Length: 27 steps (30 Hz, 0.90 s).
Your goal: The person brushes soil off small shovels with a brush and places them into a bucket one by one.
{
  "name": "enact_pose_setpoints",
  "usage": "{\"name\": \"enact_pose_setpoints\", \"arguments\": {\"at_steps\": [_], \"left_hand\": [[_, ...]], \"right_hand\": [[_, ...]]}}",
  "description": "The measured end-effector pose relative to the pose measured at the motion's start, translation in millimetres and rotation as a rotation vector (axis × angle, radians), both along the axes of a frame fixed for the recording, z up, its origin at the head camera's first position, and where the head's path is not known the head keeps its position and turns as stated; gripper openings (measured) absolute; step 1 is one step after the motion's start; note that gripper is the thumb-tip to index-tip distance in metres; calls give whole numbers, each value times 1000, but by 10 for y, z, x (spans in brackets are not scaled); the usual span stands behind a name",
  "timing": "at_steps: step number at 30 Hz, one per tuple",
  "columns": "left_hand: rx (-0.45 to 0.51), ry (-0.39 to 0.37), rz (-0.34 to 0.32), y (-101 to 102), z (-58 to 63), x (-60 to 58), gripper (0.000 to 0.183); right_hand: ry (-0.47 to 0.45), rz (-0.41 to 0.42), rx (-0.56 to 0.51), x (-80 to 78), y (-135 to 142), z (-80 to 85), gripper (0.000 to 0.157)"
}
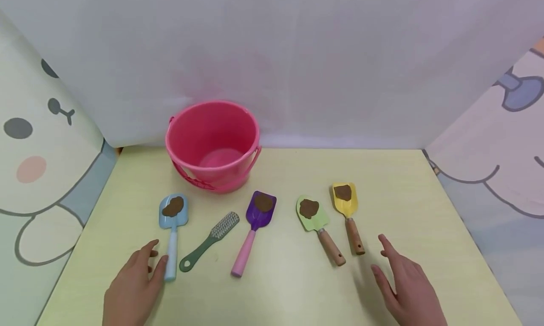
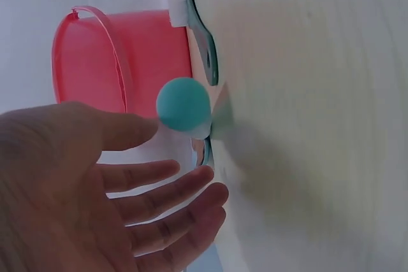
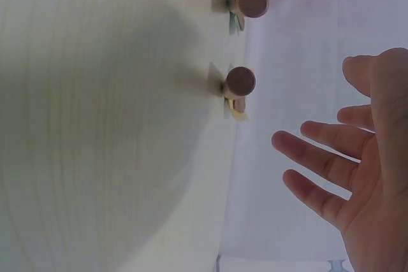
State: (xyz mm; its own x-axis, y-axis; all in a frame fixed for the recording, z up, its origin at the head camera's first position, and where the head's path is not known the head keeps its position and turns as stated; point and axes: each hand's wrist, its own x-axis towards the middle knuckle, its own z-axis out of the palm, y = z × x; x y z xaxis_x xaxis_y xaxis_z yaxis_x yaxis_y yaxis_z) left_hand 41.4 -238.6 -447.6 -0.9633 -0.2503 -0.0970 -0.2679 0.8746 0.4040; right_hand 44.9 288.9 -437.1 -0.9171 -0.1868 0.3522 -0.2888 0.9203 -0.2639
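My left hand (image 1: 135, 281) is beside the pale blue handle of a blue toy shovel (image 1: 172, 250), thumb right at the handle and fingers spread loosely. In the left wrist view the handle's rounded teal end (image 2: 183, 104) faces the camera, just past the thumb tip. My right hand (image 1: 408, 288) hovers with relaxed fingers over the table's right side, its shadow on the tabletop. Nearest to it is a yellow shovel (image 1: 354, 236) with a wooden handle. Left of that lies a light green trowel (image 1: 331, 248), also wooden-handled. In the right wrist view both wooden handle ends stand apart from the fingers.
A pink bucket (image 1: 250, 175) with its handle down stands at the back left. Between the hands lie a green brush (image 1: 199, 254) and a purple shovel (image 1: 244, 255) with a pink handle. Brown patches mark the shovel and trowel blades. White cloth (image 1: 297, 80) hangs behind the table.
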Motion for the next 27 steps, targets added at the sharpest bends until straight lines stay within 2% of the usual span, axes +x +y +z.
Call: {"name": "enact_pose_setpoints", "arguments": {"at_steps": [10,14,20,27], "left_hand": [[37,-110,5,82,3,-60,58],[37,-123,8,103,0,-82,60],[52,-167,27,136,8,-122,64],[35,-148,70,173,25,-130,53]], "right_hand": [[-59,-18,21,28,-245,72,86],[-66,-4,11,19,-337,97,81],[-16,57,-10,-28,-456,98,77],[6,150,-8,-115,-614,81,70]]}}
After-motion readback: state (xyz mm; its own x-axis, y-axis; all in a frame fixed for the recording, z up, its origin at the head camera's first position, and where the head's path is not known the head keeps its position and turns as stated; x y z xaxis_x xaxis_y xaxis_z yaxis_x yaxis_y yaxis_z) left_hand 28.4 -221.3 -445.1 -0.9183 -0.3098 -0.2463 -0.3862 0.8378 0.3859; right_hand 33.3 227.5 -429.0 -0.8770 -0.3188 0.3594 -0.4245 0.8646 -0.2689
